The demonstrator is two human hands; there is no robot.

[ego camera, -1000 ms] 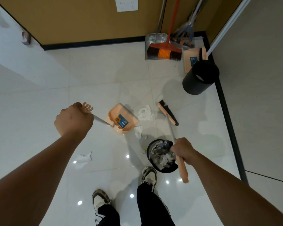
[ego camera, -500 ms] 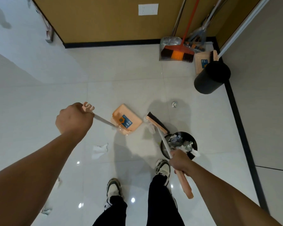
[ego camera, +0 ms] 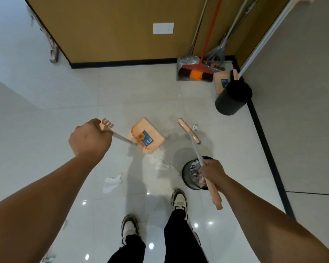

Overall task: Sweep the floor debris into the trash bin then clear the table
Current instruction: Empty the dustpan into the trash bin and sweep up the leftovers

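Sweeping is the step in hand, and the trash bin is my landmark, standing just ahead of my right shoe. My right hand is curled round the broom handle directly over the bin's rim. My left hand, well left of the bin, is fisted on the dustpan handle. Crumpled tissue lies on the floor just left of the bin, with another scrap further left. Beyond the bin, the broom head is near a small wad, with the pan up and left of the bin. Next, I judge, I need to draw that wad and the tissues toward the pan's lip, then tip it into the bin. No bench is in sight yet.
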